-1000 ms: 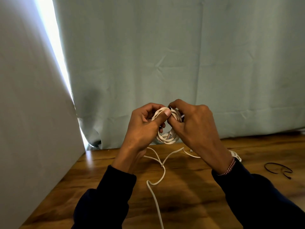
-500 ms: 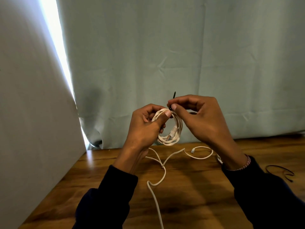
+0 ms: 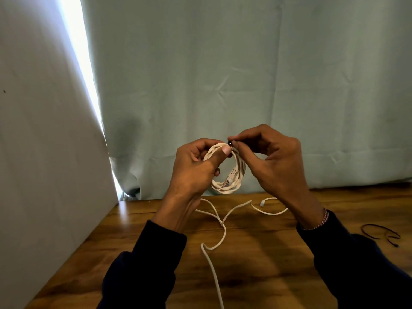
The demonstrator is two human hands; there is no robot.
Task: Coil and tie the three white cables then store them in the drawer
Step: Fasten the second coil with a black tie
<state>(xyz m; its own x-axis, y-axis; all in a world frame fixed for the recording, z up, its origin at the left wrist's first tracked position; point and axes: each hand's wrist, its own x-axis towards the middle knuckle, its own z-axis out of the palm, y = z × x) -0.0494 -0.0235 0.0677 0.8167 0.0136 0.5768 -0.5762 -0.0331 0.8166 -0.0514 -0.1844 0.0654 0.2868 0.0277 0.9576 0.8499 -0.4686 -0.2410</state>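
Coiled white cable, held upright in the air above the far edge of the wooden table, its ring facing the viewer and one grey connector hanging inside the loop. The left hand grips the coil's upper left arc, thumb pressed over the strands and fingers curled behind. The right hand pinches a small dark tie end between thumb and forefinger at the very top of the coil, touching the strands just beside the left thumb tip (whether the tie is already wrapped round the bundle cannot be told).

The relation that governs the next move, as judged: the tie sits at the top of the ring, directly between the two thumbs, so the right hand is the nearer to cinch it while the left steadies the coil.

Count: one coil in hand; loose white cable trails on the table from below the hands toward the near edge, with one free plug end showing, so its number cannot be settled. One thin black tie lies near the right edge. No drawer is in view.
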